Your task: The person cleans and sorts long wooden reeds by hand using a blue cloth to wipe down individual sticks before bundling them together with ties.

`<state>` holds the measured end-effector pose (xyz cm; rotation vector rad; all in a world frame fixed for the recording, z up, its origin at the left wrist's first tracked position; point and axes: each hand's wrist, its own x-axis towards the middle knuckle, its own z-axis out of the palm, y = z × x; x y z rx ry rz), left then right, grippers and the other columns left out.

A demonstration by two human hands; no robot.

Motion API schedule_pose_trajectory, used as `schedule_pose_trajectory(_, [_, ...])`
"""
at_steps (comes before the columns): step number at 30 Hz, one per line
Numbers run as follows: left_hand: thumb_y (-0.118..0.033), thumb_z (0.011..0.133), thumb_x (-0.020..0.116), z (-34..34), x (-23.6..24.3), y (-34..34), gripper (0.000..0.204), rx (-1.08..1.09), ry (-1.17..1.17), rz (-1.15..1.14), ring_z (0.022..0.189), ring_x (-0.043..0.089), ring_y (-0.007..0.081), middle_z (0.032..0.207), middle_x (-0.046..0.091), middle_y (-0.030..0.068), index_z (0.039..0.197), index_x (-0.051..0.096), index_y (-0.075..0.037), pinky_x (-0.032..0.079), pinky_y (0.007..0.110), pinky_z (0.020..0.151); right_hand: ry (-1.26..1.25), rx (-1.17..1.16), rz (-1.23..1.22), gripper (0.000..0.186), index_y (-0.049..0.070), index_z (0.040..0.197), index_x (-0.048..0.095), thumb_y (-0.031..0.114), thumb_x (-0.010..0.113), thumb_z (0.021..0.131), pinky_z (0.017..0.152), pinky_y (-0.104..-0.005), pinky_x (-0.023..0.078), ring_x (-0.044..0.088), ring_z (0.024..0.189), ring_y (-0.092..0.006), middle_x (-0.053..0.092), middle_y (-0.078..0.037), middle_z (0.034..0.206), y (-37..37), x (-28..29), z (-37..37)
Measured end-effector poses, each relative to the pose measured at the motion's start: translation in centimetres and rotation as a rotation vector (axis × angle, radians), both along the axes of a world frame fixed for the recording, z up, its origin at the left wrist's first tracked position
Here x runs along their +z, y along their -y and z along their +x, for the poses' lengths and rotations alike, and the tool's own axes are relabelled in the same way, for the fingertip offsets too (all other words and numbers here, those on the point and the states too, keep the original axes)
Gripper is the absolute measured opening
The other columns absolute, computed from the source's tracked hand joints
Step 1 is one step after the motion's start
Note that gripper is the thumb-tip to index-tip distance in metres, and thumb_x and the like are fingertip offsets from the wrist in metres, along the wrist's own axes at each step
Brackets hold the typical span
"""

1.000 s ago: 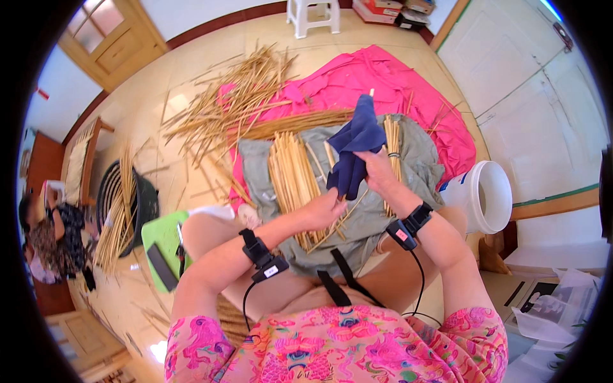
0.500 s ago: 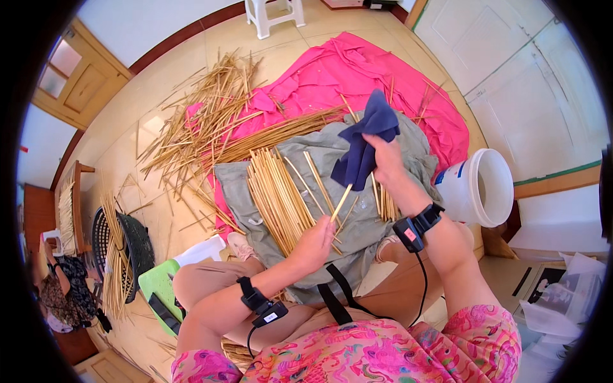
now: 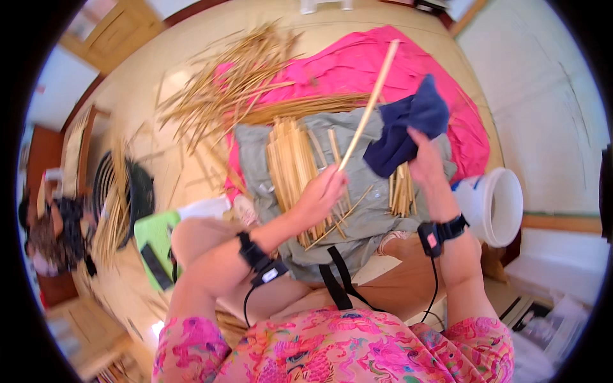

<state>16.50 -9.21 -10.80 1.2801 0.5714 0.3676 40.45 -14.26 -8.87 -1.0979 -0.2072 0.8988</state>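
Note:
My left hand (image 3: 321, 196) is closed round the lower end of a pale straw-coloured stalk (image 3: 371, 102), which slants up and to the right. To its right, my right hand (image 3: 426, 156) grips a dark blue cloth (image 3: 408, 127) that hangs in folds; the stalk stands apart from the cloth. Below my hands a grey cloth (image 3: 364, 239) lies across the floor before my knees. On it rests a neat row of similar stalks (image 3: 290, 166), left of a few loose ones (image 3: 335, 147). A smaller bunch of stalks (image 3: 402, 191) lies under my right hand.
A pink cloth (image 3: 345, 64) spreads beyond, beside a messy heap of stalks (image 3: 236, 80). At right stands a white bucket (image 3: 501, 207). A dark basket (image 3: 140, 195) with stalks and a green object (image 3: 156, 239) are at left. Another person (image 3: 60, 226) sits at far left.
The stalk, its upper part covered by the blue cloth before, is now bare along its length. My right hand and cloth have moved away from it to the right. The whole view has shifted.

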Motion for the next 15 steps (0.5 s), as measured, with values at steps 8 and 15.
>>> schedule_pose_trajectory(8, [-0.017,0.079,0.046,2.7,-1.3,1.3,0.031,-0.028,-0.390,0.529,0.075,0.058,0.0438,0.079,0.059,0.0287,0.098,0.047,0.008,0.048,0.045,0.065,0.080,0.204,-0.215,0.037,0.001,0.111,0.052,-0.002,0.061,0.076,0.082,-0.0324,0.046,0.056,0.094,-0.0199,0.057,-0.007,0.106,-0.3,-1.5,-10.2])
schedule_pose_trajectory(15, [-0.010,0.084,0.042,-0.1,-1.0,4.5,0.020,-0.077,-0.305,0.596,0.066,0.057,0.0415,0.070,0.056,0.0245,0.094,0.042,0.007,0.045,0.048,0.058,0.269,-0.017,-0.224,0.028,0.001,0.105,0.055,-0.001,0.061,0.077,0.070,-0.0305,0.051,0.060,0.082,-0.0184,0.061,-0.007,0.096,-2.5,-3.6,-3.3])
